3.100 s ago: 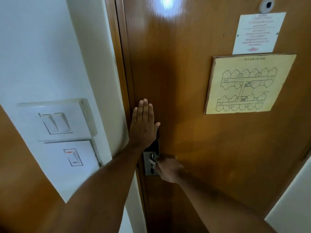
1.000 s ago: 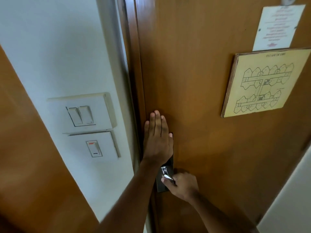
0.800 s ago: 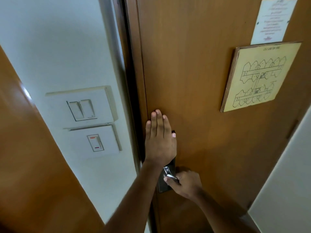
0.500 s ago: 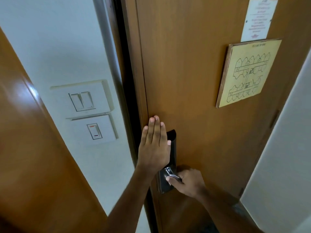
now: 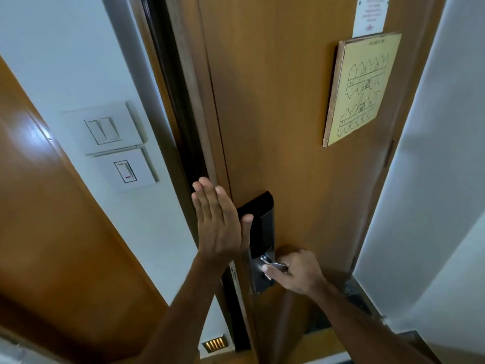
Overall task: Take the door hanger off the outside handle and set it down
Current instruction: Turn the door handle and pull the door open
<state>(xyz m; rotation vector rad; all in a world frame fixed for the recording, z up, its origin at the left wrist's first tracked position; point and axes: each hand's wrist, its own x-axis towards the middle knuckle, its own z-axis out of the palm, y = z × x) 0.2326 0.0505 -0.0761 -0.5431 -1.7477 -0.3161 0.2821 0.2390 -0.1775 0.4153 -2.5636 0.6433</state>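
A brown wooden door [image 5: 283,122] stands slightly ajar, with a dark gap along its left edge. My right hand [image 5: 299,273] is closed around the silver inside lever handle [image 5: 273,265], which sits on a black and silver lock plate [image 5: 261,227]. My left hand [image 5: 217,222] is flat, fingers together and pointing up, at the door's edge just left of the lock plate. The outside handle and the door hanger are hidden behind the door.
A yellow floor-plan sign [image 5: 363,85] and a white notice [image 5: 370,14] hang on the door. Light switches [image 5: 105,130] and a single switch [image 5: 126,170] sit on the white wall left of the frame. A brown panel [image 5: 52,232] fills the lower left; a white wall [image 5: 441,179] stands at right.
The door has swung inward toward me, widening the dark gap at its left edge. My left hand has slid from the door face to its edge. My right hand stays on the handle.
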